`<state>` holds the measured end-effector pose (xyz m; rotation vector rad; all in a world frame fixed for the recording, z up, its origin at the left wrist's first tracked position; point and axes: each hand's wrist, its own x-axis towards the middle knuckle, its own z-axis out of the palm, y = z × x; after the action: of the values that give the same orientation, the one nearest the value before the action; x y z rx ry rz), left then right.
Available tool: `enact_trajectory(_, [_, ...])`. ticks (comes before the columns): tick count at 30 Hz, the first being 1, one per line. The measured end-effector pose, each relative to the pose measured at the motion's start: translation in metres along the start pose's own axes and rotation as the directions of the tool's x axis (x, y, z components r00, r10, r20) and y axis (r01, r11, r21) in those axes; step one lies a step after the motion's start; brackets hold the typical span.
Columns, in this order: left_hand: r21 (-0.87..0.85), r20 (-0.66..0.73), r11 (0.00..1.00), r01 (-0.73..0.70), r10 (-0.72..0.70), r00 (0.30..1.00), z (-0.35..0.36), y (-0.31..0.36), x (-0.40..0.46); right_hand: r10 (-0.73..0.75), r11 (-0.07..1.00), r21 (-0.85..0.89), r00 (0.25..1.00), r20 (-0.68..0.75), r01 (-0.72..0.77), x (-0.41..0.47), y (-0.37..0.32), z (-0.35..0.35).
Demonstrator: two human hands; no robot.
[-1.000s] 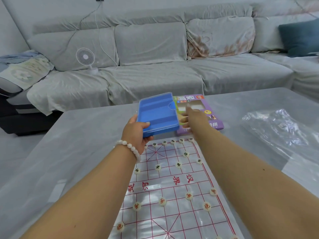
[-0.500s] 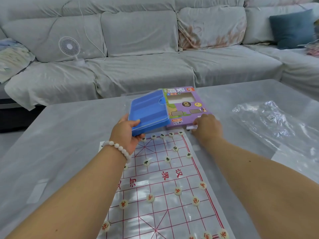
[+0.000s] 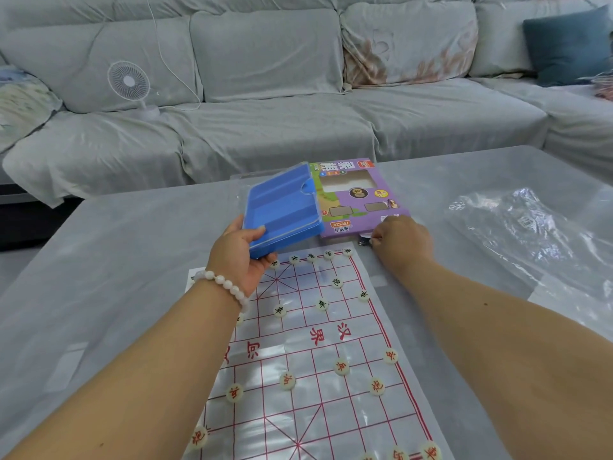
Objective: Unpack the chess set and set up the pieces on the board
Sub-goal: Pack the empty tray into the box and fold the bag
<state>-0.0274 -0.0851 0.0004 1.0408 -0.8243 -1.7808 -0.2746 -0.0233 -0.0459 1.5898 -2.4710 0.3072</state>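
Since the prior frame, right hand (image 3: 399, 239) dropped from the purple box (image 3: 361, 200) top to its near edge, fingers curled; contents unclear. Board (image 3: 318, 343) lies nearer, pieces (image 3: 341, 367) largely placed. Left hand (image 3: 240, 252) grips blue tray (image 3: 282, 210), tilted, overlapping the box's left side.

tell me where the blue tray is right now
In the head view, the blue tray is centre frame, gripped by the left hand above the board's far edge, overlapping the purple box.
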Motion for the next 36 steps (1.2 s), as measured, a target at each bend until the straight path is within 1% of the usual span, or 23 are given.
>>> enact_trajectory(2, [-0.021,-0.004,1.0,0.005,-0.005,1.0,0.0,0.001,-0.002,-0.078,0.996,-0.037,0.993,-0.085,0.075,-0.001,0.004,0.0])
enact_trajectory(4, [-0.051,-0.017,0.999,0.005,-0.006,1.0,-0.003,0.005,-0.003,-0.174,0.984,-0.066,0.966,-0.193,0.164,-0.004,0.008,-0.004])
enact_trajectory(6, [-0.095,-0.031,0.995,-0.001,-0.002,1.0,-0.008,0.01,-0.003,-0.267,0.964,-0.083,0.892,-0.364,0.254,-0.01,0.01,-0.011])
enact_trajectory(8, [-0.127,-0.055,0.992,-0.018,0.012,0.998,-0.016,0.018,0.001,-0.313,0.941,-0.025,0.839,-0.445,0.337,-0.012,0.003,-0.022])
enact_trajectory(9, [-0.138,-0.077,0.99,-0.029,0.018,0.997,-0.021,0.022,0.004,-0.29,0.935,0.046,0.834,-0.469,0.351,-0.01,-0.005,-0.028])
enact_trajectory(10, [-0.149,-0.098,0.988,-0.039,0.024,0.995,-0.026,0.027,0.006,-0.229,0.933,0.152,0.864,-0.449,0.326,-0.006,-0.015,-0.033])
enact_trajectory(12, [-0.149,-0.135,0.987,-0.066,0.046,0.99,-0.036,0.037,0.013,-0.06,0.897,0.402,0.951,-0.304,0.186,0.008,-0.04,-0.043])
enact_trajectory(13, [-0.133,-0.152,0.988,-0.082,0.061,0.987,-0.041,0.041,0.017,0.007,0.859,0.499,0.972,-0.234,0.113,0.016,-0.053,-0.045])
enact_trajectory(15, [-0.089,-0.176,0.99,-0.111,0.094,0.98,-0.049,0.048,0.025,0.1,0.775,0.632,0.99,-0.101,-0.014,0.033,-0.077,-0.044])
enact_trajectory(17, [-0.044,-0.191,0.992,-0.122,0.111,0.975,-0.056,0.052,0.033,0.186,0.648,0.746,0.982,0.041,-0.154,0.053,-0.098,-0.032])
enact_trajectory(19, [-0.017,-0.195,0.992,-0.121,0.116,0.974,-0.062,0.054,0.041,0.26,0.507,0.81,0.948,0.181,-0.294,0.067,-0.115,-0.018])
enact_trajectory(21, [-0.018,-0.181,0.992,-0.128,0.123,0.976,-0.067,0.054,0.049,0.295,0.427,0.821,0.917,0.27,-0.379,0.08,-0.127,-0.007])
enact_trajectory(24, [-0.038,-0.188,0.991,-0.131,0.121,0.975,-0.072,0.052,0.061,0.26,0.333,0.833,0.892,0.37,-0.442,0.097,-0.139,0.0])
enact_trajectory(27, [-0.031,-0.2,0.991,-0.128,0.119,0.973,-0.075,0.05,0.069,0.235,0.304,0.828,0.879,0.415,-0.472,0.111,-0.144,0.004])
enact_trajectory(29, [0.003,-0.178,0.991,-0.133,0.131,0.975,-0.072,0.048,0.073,0.24,0.281,0.84,0.881,0.407,-0.465,0.112,-0.146,0.004])
enact_trajectory(31, [0.05,-0.161,0.989,-0.136,0.142,0.977,-0.066,0.045,0.077,0.258,0.289,0.854,0.894,0.366,-0.433,0.109,-0.148,0.006])
enact_trajectory(34, [0.119,-0.136,0.985,-0.129,0.144,0.98,-0.051,0.039,0.087,0.224,0.358,0.858,0.926,0.304,-0.368,0.099,-0.151,0.007])
enact_trajectory(36, [0.142,-0.102,0.983,-0.115,0.13,0.986,-0.036,0.034,0.092,0.138,0.477,0.817,0.946,0.295,-0.324,0.092,-0.151,0.005])
